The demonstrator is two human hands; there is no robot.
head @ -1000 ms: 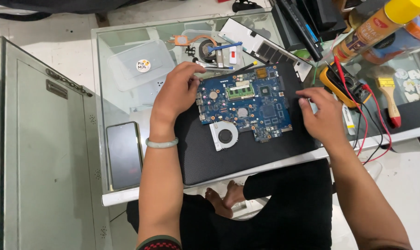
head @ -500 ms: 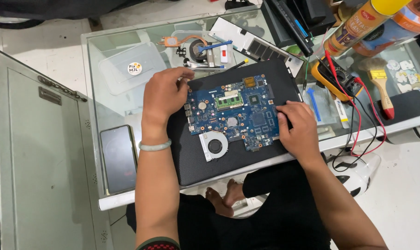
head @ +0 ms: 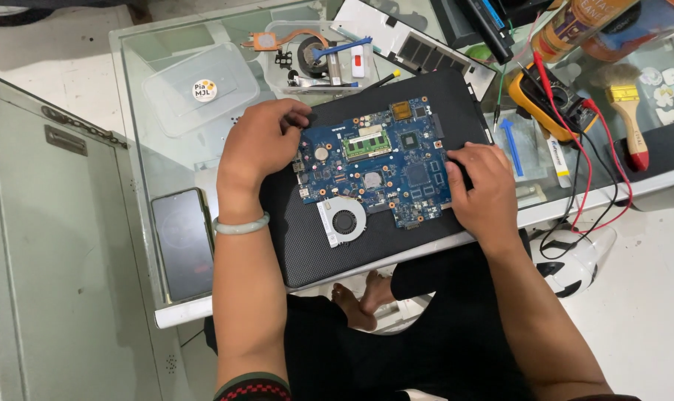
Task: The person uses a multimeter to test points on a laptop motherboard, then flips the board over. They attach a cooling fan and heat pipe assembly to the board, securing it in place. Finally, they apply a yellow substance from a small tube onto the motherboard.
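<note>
A blue laptop motherboard (head: 381,167) with a green memory stick and a round white-framed fan (head: 343,221) lies on a black laptop lid (head: 329,245) on the glass table. My left hand (head: 259,145) grips the board's left edge, fingers curled at its top left corner. Over on the board's right edge, my right hand (head: 485,186) holds on with the fingers bent over it. A pale bangle sits on my left wrist.
A dark phone (head: 182,241) lies at the table's left front. Behind the board are a clear plastic box (head: 196,93), a copper heatsink with tools, and a laptop base panel (head: 411,44). A yellow multimeter (head: 552,100) with red and black leads, a paintbrush (head: 630,122) and bottles sit right.
My right hand has slid left from the multimeter side onto the board's right edge. The left hand stays at the board's left corner. The view has shifted a little.
</note>
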